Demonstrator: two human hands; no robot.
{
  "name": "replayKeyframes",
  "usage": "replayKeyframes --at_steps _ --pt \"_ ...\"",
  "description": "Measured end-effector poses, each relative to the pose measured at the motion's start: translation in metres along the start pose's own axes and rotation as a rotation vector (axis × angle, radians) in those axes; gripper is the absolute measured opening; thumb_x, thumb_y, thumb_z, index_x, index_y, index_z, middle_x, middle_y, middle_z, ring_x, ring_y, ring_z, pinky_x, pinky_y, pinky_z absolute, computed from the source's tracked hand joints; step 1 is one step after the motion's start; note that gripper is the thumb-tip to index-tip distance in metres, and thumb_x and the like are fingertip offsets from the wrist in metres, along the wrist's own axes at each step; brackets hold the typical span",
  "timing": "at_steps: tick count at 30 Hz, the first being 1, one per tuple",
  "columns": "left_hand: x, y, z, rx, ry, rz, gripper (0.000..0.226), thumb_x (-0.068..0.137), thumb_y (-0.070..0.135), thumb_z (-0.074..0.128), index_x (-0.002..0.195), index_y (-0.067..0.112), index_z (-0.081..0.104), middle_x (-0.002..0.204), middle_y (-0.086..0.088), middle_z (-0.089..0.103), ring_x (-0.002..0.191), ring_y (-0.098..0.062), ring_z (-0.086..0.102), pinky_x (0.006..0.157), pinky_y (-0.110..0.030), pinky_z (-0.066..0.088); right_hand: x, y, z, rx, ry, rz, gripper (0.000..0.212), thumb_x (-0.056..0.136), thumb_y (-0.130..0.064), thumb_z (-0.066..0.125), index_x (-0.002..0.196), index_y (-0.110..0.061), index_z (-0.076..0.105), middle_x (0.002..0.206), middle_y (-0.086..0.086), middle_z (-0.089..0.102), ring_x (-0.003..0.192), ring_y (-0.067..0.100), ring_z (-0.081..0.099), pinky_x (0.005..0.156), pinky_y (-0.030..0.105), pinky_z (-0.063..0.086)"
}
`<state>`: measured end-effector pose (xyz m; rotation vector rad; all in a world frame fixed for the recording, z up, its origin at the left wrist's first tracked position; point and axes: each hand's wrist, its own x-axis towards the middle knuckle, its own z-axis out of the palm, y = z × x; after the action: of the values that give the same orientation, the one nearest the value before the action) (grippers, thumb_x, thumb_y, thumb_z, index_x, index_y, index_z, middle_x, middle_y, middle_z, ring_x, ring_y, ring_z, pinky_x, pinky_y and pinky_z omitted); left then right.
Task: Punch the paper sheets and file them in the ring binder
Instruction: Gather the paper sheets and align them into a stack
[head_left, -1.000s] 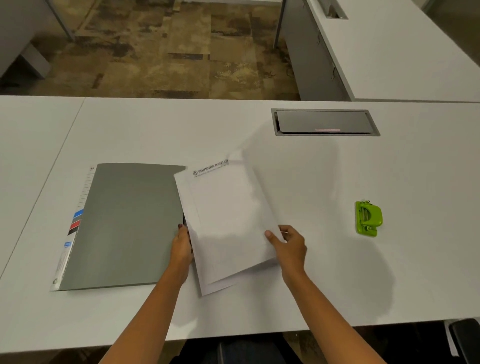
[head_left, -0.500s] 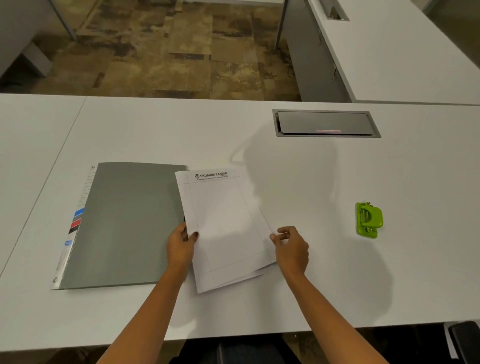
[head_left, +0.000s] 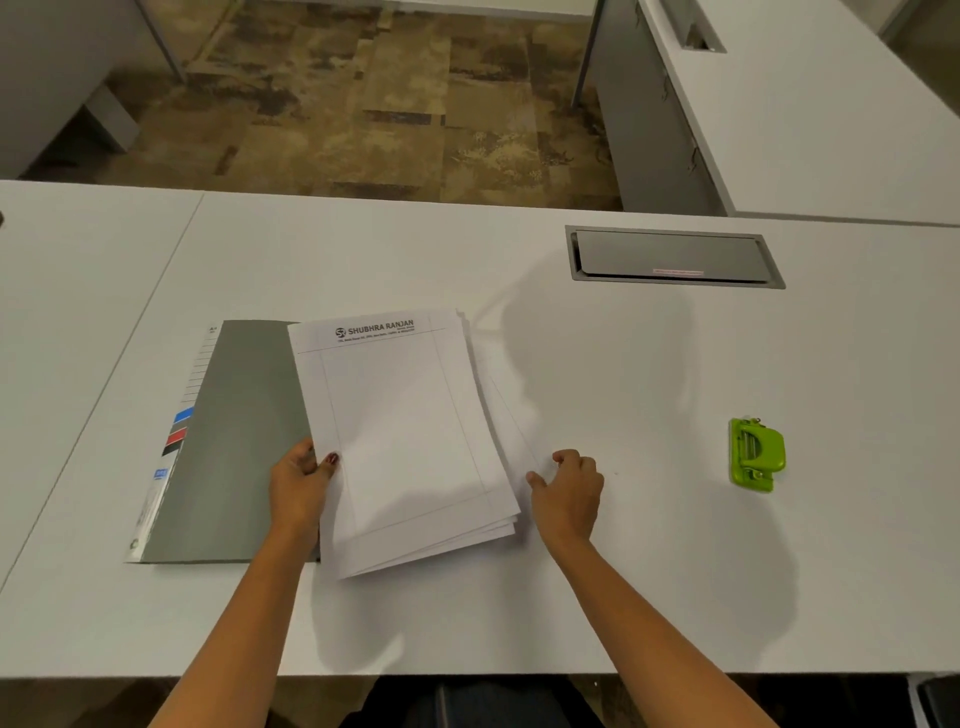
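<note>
Now, from the head camera: the paper sheets (head_left: 410, 441) lie in a loose, fanned stack on the desk (head_left: 623, 571), overlapping the closed grey binder (head_left: 244, 441). They look light, floppy and prone to sliding, so they are probably best held by both long edges. The left hand (head_left: 298, 488) pinches the left edge, thumb on top. The right hand (head_left: 569, 493) sits curled at the right edge, and whether it grips the sheets is unclear.

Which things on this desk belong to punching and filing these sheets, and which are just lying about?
For the job:
paper sheets
grey ring binder
green hole punch

Just there:
closed cable hatch in the desk
neighbouring white desk
</note>
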<state>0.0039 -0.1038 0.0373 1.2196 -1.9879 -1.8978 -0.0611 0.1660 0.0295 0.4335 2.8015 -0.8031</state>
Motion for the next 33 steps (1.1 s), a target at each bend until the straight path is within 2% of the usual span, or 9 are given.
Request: replayKeyframes --at_steps 3,7,13,19,21,23,26,30,33 --pt "0.001 0.001 -0.007 -0.011 0.01 -0.004 0.037 0.091 0.0 0.055 0.127 0.007 0.055 0.119 -0.007 0.063 0.11 -0.029 0.061 0.102 -0.046 0.044 -0.003 -0.006 0.007 -0.164 0.02 -0.014 0.064 0.075 -0.046 0.073 0.122 -0.008 0.049 0.119 0.009 0.053 0.107 0.023 0.049 0.087 0.028 0.044" --pt "0.001 0.0 -0.01 -0.017 0.013 -0.011 0.036 0.091 0.001 0.055 0.127 0.007 0.056 0.12 -0.008 0.063 0.11 -0.029 0.061 0.102 -0.045 0.045 -0.002 -0.009 0.01 -0.278 0.015 0.024 0.067 0.072 -0.054 0.072 0.117 -0.011 0.047 0.116 0.009 0.054 0.107 0.025 0.047 0.084 0.035 0.041" --pt "-0.005 -0.005 -0.007 -0.02 0.026 -0.021 0.036 0.091 0.002 0.056 0.126 0.009 0.057 0.114 -0.003 0.065 0.109 -0.028 0.062 0.101 -0.043 0.046 0.004 -0.014 0.006 -0.3 -0.033 0.113 0.072 0.066 -0.054 0.077 0.113 -0.01 0.044 0.115 0.011 0.05 0.108 0.027 0.043 0.086 0.041 0.041" --pt "-0.008 -0.011 -0.007 0.001 0.035 -0.034 0.035 0.092 0.003 0.055 0.126 0.009 0.057 0.12 -0.01 0.065 0.109 -0.029 0.062 0.101 -0.045 0.046 0.005 -0.015 -0.002 -0.172 -0.097 0.136 0.077 0.069 -0.04 0.08 0.125 -0.012 0.034 0.121 0.014 0.048 0.104 0.035 0.056 0.086 0.044 0.045" --pt "-0.009 -0.011 -0.006 0.003 0.04 -0.041 0.034 0.092 0.003 0.056 0.125 0.009 0.058 0.119 -0.01 0.065 0.108 -0.029 0.062 0.1 -0.044 0.046 0.007 -0.012 -0.006 -0.057 -0.093 0.142 0.072 0.075 -0.029 0.078 0.129 -0.011 0.034 0.121 0.014 0.054 0.106 0.036 0.058 0.089 0.045 0.047" --pt "-0.009 -0.012 -0.005 0.008 0.043 -0.049 0.033 0.092 0.004 0.056 0.124 0.009 0.058 0.119 -0.01 0.065 0.108 -0.029 0.062 0.1 -0.044 0.046 0.008 -0.007 -0.012 0.059 -0.047 0.105 0.054 0.084 -0.021 0.069 0.129 -0.008 0.041 0.121 0.014 0.059 0.109 0.034 0.059 0.091 0.044 0.05" --pt "-0.01 -0.012 -0.004 0.016 0.03 -0.047 0.032 0.092 0.004 0.055 0.124 0.009 0.058 0.12 -0.01 0.065 0.108 -0.029 0.062 0.101 -0.045 0.046 0.006 -0.002 -0.028 0.2 0.103 0.053 0.029 0.092 -0.018 0.058 0.119 -0.008 0.054 0.115 0.013 0.063 0.105 0.03 0.06 0.086 0.041 0.053" --pt "-0.013 -0.015 0.001 0.03 0.024 -0.037 0.03 0.092 0.005 0.055 0.121 0.009 0.059 0.118 -0.008 0.066 0.107 -0.028 0.062 0.099 -0.04 0.047 0.002 -0.005 -0.057 0.277 0.39 -0.145 0.017 0.092 -0.018 0.059 0.106 -0.009 0.061 0.099 0.006 0.066 0.088 0.02 0.062 0.072 0.027 0.048" --pt "-0.017 -0.016 0.008 0.02 0.008 -0.037 0.032 0.092 0.003 0.054 0.124 0.008 0.058 0.12 -0.009 0.065 0.107 -0.026 0.061 0.099 -0.039 0.046 -0.004 -0.015 -0.079 0.459 0.486 -0.276 0.014 0.088 -0.018 0.064 0.1 -0.011 0.064 0.091 0.001 0.068 0.078 0.012 0.06 0.069 0.018 0.046"
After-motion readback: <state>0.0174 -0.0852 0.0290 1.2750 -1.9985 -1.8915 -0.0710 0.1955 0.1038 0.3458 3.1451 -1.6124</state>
